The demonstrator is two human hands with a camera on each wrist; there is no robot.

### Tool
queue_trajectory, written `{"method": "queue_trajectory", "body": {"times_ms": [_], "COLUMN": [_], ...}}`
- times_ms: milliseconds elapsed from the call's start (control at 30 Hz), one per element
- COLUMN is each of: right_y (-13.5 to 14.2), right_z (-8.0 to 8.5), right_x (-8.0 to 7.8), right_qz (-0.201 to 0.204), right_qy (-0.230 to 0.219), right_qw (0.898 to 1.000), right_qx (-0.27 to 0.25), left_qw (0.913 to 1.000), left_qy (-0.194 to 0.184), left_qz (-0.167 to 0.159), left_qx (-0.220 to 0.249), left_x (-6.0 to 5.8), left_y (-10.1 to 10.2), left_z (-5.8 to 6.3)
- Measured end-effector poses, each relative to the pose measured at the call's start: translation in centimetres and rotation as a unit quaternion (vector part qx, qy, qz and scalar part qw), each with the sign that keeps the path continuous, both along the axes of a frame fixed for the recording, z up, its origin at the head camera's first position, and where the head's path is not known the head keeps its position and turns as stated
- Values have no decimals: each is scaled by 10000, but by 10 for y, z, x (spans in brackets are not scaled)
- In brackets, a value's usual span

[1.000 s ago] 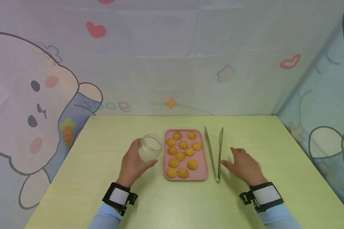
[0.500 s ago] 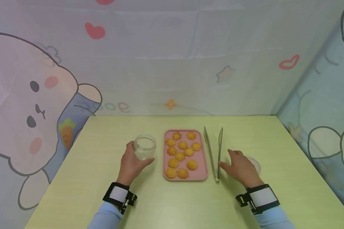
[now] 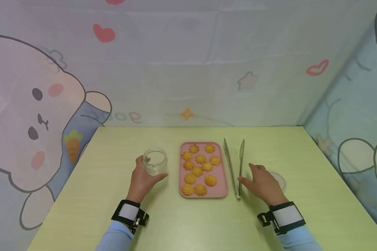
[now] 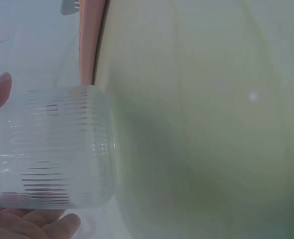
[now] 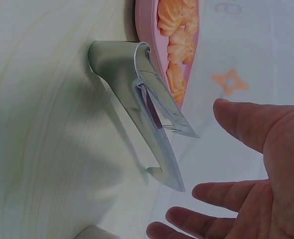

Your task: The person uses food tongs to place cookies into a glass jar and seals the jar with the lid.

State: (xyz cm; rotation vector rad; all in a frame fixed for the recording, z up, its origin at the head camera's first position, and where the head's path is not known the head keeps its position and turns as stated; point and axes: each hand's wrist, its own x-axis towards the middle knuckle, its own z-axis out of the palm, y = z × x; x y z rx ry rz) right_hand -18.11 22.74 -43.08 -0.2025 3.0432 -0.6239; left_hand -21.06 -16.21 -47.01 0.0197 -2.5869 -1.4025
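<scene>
My left hand point(image 3: 142, 181) grips a clear glass jar point(image 3: 155, 168) from its left side, thumb in front and fingers behind. The jar stands upright with its round mouth uncovered; in the left wrist view its ribbed glass wall point(image 4: 52, 149) shows between thumb and fingers. My right hand point(image 3: 265, 184) hovers just right of the metal tongs point(image 3: 237, 188), thumb and fingers spread and holding nothing. In the right wrist view the tongs point(image 5: 119, 64) lie on the table with their arms apart, pointing away. A pink tray point(image 3: 220, 191) bearing several piped cookies point(image 3: 197, 171) lies between the jar and the tongs.
A pale, round, flat disc point(image 3: 280, 180) lies on the table point(image 3: 188, 223) behind my right hand, partly hidden by it. A patterned cloth backdrop point(image 3: 188, 62) rises along the table's far edge, with another cloth side at the right.
My left hand has brought the jar left and lower, and the jar has gone from tilted to upright. My right hand has shifted slightly left, uncovering more of the pale disc.
</scene>
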Motion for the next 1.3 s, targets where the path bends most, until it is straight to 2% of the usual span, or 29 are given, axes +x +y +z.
{"method": "queue_trajectory", "body": {"times_ms": [267,467,733,1300], "right_y": [-3,-2,0,-5], "right_z": [-1,-3,-5,-4], "right_x": [0,0,-1,-2], "right_qz": [-15,-11,4,-26], "right_qy": [-2,56,81,15], "right_qw": [10000,10000,9999,10000], "right_qx": [-17,-72,-60,-27], "left_qw": [9999,9997,9976,9977], "left_qy": [-21,-86,-327,-208], "left_qz": [67,146,276,326], "left_qx": [-93,-185,-537,-562], "left_x": [-2,-9,-20,-30], "left_y": [-4,-4,1,10], "left_z": [-2,-1,2,0]}}
